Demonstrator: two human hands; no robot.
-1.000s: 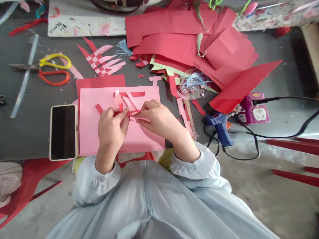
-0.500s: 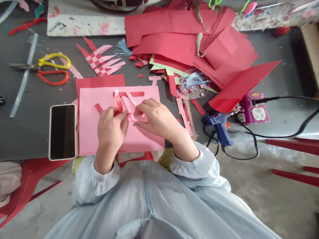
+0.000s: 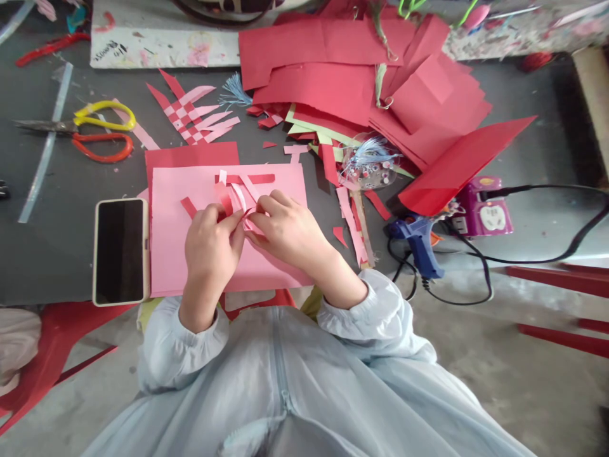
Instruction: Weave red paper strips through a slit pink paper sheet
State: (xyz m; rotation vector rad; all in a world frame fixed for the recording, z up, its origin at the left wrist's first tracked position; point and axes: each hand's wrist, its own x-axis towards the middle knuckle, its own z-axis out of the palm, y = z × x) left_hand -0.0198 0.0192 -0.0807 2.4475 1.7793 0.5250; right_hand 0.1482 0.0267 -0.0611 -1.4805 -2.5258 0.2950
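Observation:
Over a pink paper sheet (image 3: 181, 254) both my hands meet at a small bunch of red and pink paper strips (image 3: 236, 194). My left hand (image 3: 212, 244) is closed, thumb and forefinger pinching the strips from the left. Opposite it, my right hand (image 3: 288, 228) pinches the same strips, its fingertips almost touching the left ones. The exact folds between the fingers are hidden. A loose red strip (image 3: 259, 179) lies just beyond the fingers, and a short red strip (image 3: 188, 206) is left of my left hand. Red paper (image 3: 200, 152) shows under the pink sheet.
A phone (image 3: 120, 254) lies left of the sheet, with scissors (image 3: 78, 130) beyond it. A woven paper piece (image 3: 190, 114) is at the back. Red paper sheets (image 3: 328, 82) are piled back right. A blue glue gun (image 3: 419, 244) and a purple power socket (image 3: 485, 206) stand right, trailing cables.
My right hand has moved left and closed in on the strips beside my left fingertips. The strips are bent more now. A red scrap right of the sheet has come into fuller view.

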